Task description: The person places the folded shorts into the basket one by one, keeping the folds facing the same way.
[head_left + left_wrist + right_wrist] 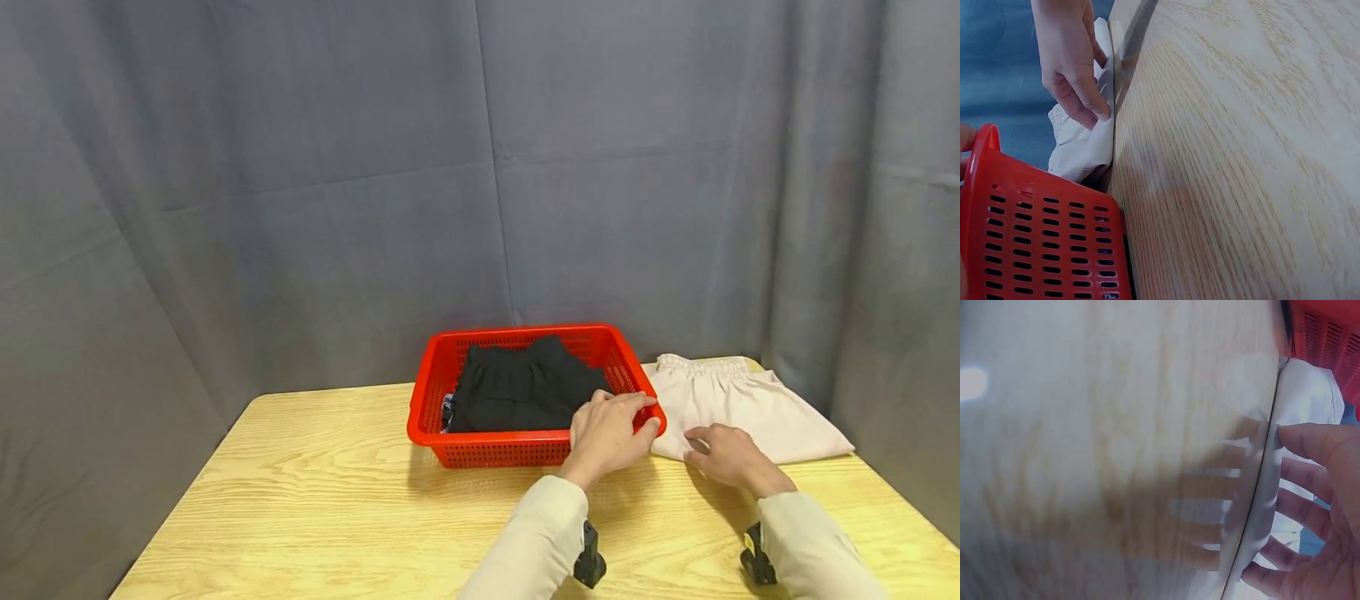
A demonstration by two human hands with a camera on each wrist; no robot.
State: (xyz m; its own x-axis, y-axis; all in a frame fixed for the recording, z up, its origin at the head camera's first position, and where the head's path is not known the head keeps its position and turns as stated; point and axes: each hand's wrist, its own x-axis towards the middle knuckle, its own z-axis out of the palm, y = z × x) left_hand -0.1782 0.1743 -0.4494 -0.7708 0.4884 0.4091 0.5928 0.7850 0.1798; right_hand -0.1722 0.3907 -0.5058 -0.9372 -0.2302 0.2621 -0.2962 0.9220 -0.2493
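The left hand [611,433] grips the near right corner of a red plastic basket [495,437], with its thumb and fingers at the rim. Black shorts [517,387] with a gathered waist lie inside the basket. To the right, pale pink shorts [757,412] are spread on the table, waistband away from me and their left edge against the basket. The right hand [727,454] touches the near edge of these shorts. In the right wrist view its fingers [1302,478] are spread, the tips resting on the pale cloth [1307,394].
A wooden table [315,500] carries everything. Patterned cloth [447,412] shows under the black shorts at the basket's left end. Grey curtains [360,208] hang behind the table and along both sides. A small black device [588,557] sits at each wrist.
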